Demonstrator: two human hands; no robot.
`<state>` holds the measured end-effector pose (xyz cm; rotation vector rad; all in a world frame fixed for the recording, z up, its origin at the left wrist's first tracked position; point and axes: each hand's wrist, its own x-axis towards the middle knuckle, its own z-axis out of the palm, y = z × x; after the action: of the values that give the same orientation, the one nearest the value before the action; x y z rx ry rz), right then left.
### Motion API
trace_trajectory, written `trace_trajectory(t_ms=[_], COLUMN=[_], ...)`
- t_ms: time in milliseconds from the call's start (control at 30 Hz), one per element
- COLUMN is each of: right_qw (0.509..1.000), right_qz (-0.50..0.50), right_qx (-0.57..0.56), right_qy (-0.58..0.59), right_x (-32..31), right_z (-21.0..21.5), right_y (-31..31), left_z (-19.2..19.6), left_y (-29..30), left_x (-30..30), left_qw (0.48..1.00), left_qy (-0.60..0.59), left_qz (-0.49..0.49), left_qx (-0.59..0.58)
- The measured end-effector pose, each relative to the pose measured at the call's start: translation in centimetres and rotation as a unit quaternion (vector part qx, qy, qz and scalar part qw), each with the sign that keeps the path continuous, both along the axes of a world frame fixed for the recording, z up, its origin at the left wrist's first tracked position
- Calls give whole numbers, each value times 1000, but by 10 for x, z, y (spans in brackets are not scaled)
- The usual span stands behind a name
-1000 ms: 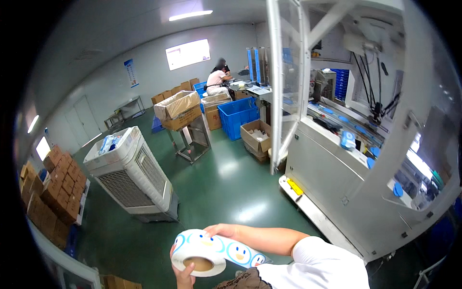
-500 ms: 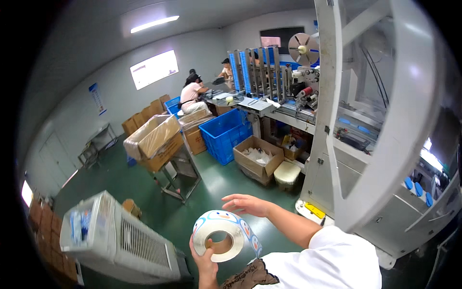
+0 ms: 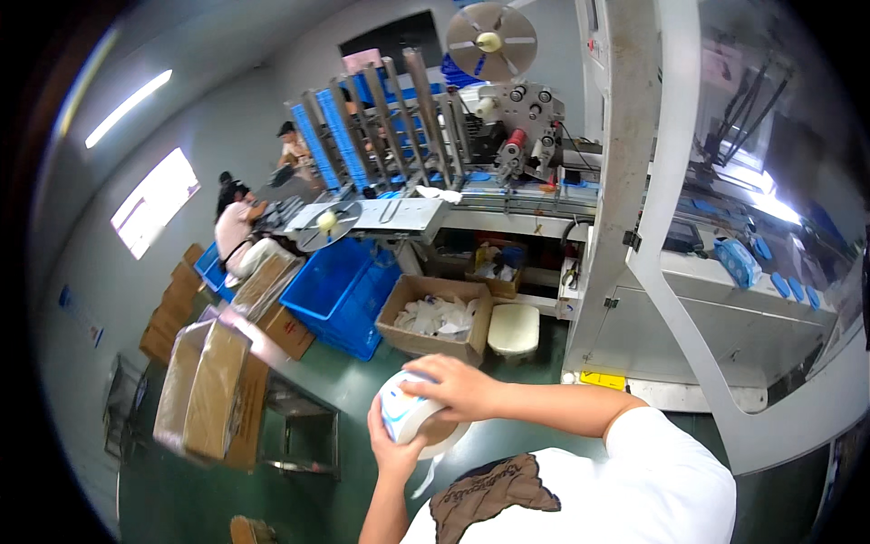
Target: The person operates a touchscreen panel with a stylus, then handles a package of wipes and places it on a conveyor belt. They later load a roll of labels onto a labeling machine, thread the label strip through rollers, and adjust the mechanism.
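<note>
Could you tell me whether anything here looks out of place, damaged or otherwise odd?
Little stands out. The label roll sits between the left hand and right hand, with a loose strip trailing below it. The open carton on the floor holds a jumble of white scraps, all inside it.

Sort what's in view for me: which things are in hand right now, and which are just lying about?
In hand:
roll of label tape, held by left hand and right hand

Lying about:
cardboard box of white scraps
blue crates
white stool
labelling machine
stacked cartons
</note>
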<state>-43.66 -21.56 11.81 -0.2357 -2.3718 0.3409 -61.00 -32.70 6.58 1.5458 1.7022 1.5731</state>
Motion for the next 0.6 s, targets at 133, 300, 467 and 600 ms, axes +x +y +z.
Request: trace_trajectory(t_ms=[133, 300, 467, 600], right_qw=[975, 907, 899, 900], right_qz=[-211, -410, -408, -392], right_qx=[70, 92, 119, 126], right_qy=[-19, 18, 106, 139], right_x=[25, 66, 90, 102], right_z=[4, 11, 36, 74], right_y=[79, 179, 303, 413], left_z=[39, 82, 117, 148], left_y=[137, 290, 419, 514], left_x=[8, 43, 74, 78], left_qw=[985, 947, 934, 957], left_qy=[83, 145, 30, 148], left_qz=[-145, -285, -355, -218], left_qx=[-42, -8, -14, 116])
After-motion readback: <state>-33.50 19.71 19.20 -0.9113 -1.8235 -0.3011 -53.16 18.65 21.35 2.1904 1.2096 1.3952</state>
